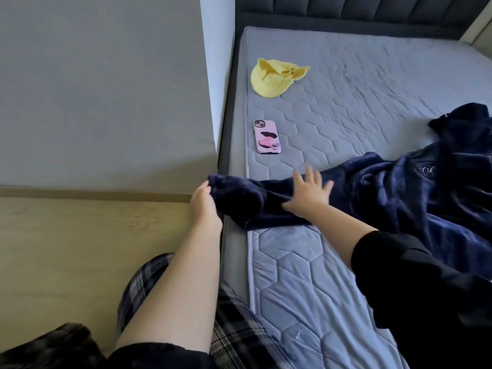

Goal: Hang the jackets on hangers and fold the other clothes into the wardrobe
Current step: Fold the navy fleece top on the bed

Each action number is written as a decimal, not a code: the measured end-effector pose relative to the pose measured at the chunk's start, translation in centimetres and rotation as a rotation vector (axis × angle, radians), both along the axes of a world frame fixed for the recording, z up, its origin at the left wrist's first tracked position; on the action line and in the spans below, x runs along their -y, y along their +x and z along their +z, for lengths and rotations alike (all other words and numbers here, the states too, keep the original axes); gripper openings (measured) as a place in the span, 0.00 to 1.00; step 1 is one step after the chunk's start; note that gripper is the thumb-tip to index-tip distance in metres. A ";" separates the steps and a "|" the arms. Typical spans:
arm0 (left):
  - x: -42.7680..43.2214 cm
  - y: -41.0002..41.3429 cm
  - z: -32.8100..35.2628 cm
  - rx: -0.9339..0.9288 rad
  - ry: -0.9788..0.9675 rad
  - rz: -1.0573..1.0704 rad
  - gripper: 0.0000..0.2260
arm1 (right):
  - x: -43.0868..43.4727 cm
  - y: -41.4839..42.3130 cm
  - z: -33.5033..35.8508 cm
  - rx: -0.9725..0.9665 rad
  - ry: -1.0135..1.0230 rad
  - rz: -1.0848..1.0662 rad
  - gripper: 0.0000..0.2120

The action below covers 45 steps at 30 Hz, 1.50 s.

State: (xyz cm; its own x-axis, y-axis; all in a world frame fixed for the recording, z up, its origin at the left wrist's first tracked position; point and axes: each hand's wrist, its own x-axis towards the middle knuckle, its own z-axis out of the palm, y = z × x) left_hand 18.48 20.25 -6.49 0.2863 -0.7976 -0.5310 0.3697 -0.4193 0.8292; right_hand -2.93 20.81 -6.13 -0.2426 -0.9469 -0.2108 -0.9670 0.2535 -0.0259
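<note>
A navy fleece garment [404, 193] lies spread over the right side of the grey quilted mattress [306, 275], one sleeve stretched out to the left past the bed's edge. My left hand [203, 202] grips the cuff end of that sleeve at the mattress edge. My right hand [308, 194] lies flat on the sleeve with fingers spread, pressing it onto the bed. A small yellow garment [274, 77] sits crumpled near the head of the bed.
A phone in a pink case [267, 137] lies on the mattress behind the sleeve. A dark padded headboard [346, 12] stands at the back. A grey wall [101, 89] and wooden floor [80, 249] are to the left.
</note>
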 end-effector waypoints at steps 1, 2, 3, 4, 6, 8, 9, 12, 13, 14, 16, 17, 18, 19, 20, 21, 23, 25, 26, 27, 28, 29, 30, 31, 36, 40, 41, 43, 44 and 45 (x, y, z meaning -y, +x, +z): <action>-0.2 -0.8 0.2 0.064 -0.054 -0.072 0.14 | -0.6 -2.0 -0.7 -0.081 0.097 -0.061 0.40; -0.5 -1.7 0.3 0.157 -0.101 -0.162 0.15 | -1.2 -3.7 -1.4 -0.114 0.170 -0.132 0.36; -0.9 -2.4 0.2 0.241 -0.152 -0.245 0.17 | -1.8 -4.9 -2.0 -0.102 0.204 -0.204 0.29; -1.3 -2.9 0.1 0.318 -0.197 -0.324 0.18 | -2.3 -5.7 -2.5 -0.044 0.196 -0.265 0.23; -1.7 -3.1 -0.7 0.468 -0.241 -0.427 0.19 | -2.7 -6.0 -3.0 0.163 0.072 -0.334 0.16; -1.4 -2.8 -0.9 0.586 -0.275 -0.410 0.17 | -2.0 -5.0 -1.8 0.365 -0.069 -0.418 0.16; -1.2 -2.7 -0.9 0.630 -0.287 -0.366 0.16 | -1.2 -4.5 -1.0 0.430 -0.133 -0.438 0.15; -1.1 -2.9 -0.5 0.772 -0.425 -0.258 0.18 | 1.5 -2.1 1.9 0.514 -0.231 -0.393 0.14; -1.4 -3.1 -0.3 0.802 -0.490 -0.243 0.20 | 2.1 -0.7 3.1 0.580 -0.254 -0.357 0.14; -1.4 -3.3 -0.3 0.810 -0.541 -0.230 0.22 | 2.3 1.0 4.5 0.682 -0.284 -0.304 0.13; -1.5 -3.3 -0.1 0.767 -0.585 -0.220 0.23 | 2.2 4.7 6.6 0.888 -0.343 -0.172 0.10; -1.4 -3.1 -0.1 0.716 -0.570 -0.217 0.24 | 2.2 6.5 7.5 1.028 -0.336 -0.132 0.10; -1.2 -2.8 -0.2 0.658 -0.537 -0.202 0.23 | 1.9 8.1 8.3 1.158 -0.300 -0.092 0.10; -1.1 -2.4 -0.2 0.609 -0.486 -0.173 0.22 | 1.9 9.4 8.7 1.228 -0.259 -0.026 0.11; -1.2 -1.9 -0.2 0.561 -0.430 -0.141 0.21 | 1.8 10.2 8.8 1.223 -0.215 0.046 0.13; -1.3 -1.7 0.0 0.513 -0.371 -0.114 0.20 | 1.9 10.3 8.5 1.171 -0.186 0.103 0.14; -1.6 -1.6 0.6 0.430 -0.275 -0.120 0.19 | 2.0 9.2 7.2 0.942 -0.210 0.147 0.16; -1.5 -2.1 0.5 0.459 -0.223 -0.247 0.19 | 1.6 6.3 5.3 0.514 -0.269 0.096 0.24; -1.5 -2.4 0.2 0.500 -0.203 -0.342 0.19 | 1.1 4.3 4.3 0.302 -0.252 0.042 0.30; -1.5 -2.8 -0.3 0.543 -0.187 -0.455 0.18 | 0.5 2.2 3.2 0.172 -0.185 -0.034 0.36; -1.7 -3.2 -0.8 0.577 -0.171 -0.563 0.19 | -0.5 0.1 2.2 0.130 -0.077 -0.126 0.42; -2.1 -3.4 -1.3 0.599 -0.145 -0.666 0.20 | -1.4 -2.0 1.0 0.153 0.038 -0.225 0.48; -2.4 -3.5 -1.7 0.623 -0.111 -0.758 0.21 | -2.6 -3.7 -0.1 0.205 0.130 -0.310 0.52; -2.7 -3.6 -1.9 0.658 -0.076 -0.837 0.22 | -3.5 -5.1 -1.1 0.262 0.178 -0.364 0.52; -2.8 -3.6 -1.9 0.709 -0.099 -0.841 0.23 | -3.8 -4.6 -1.3 0.416 -0.136 -0.373 0.13; -2.1 -3.6 -0.8 0.627 -0.231 -0.624 0.26 | -0.9 -0.5 4.0 0.755 -0.388 -0.288 0.10; -2.2 -3.7 -0.6 0.561 -0.291 -0.615 0.28 | -0.5 0.6 5.7 0.855 -0.406 -0.256 0.11; -2.6 -4.1 0.0 0.322 -0.343 -0.638 0.31 | 0.0 2.6 8.7 1.047 -0.416 -0.186 0.11; -2.9 -4.5 0.3 0.244 -0.347 -0.653 0.32 | 0.2 3.5 9.8 1.112 -0.426 -0.136 0.12; -3.0 -4.8 0.4 0.220 -0.355 -0.658 0.30 | 0.3 4.4 10.7 1.150 -0.438 -0.077 0.13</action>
